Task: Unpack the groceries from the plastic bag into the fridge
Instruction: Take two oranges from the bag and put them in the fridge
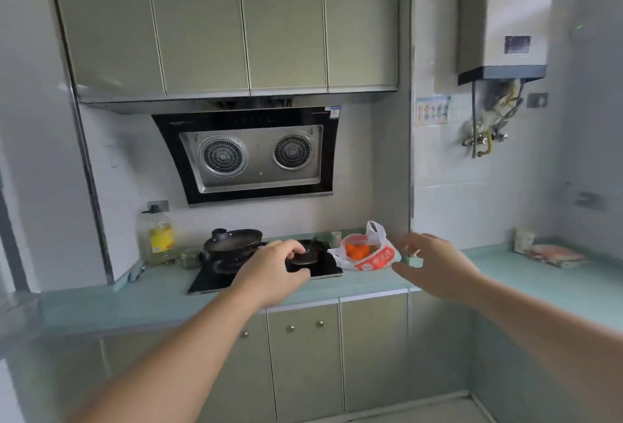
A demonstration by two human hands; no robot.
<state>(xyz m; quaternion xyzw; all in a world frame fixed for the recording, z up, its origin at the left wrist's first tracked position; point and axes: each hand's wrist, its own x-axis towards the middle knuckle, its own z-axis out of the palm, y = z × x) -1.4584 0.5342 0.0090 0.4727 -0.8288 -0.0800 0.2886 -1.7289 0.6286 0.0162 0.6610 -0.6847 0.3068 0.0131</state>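
right hand spread | plastic bag just left, untouched

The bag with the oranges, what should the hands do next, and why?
Probably reach on and take the plastic bag by its handles. It sits on the counter beside the stove, oranges inside, and both the left hand and right hand are open, holding nothing.

Just two bare forearms here, no sleeves showing, and the left hand and right hand wear no gloves.
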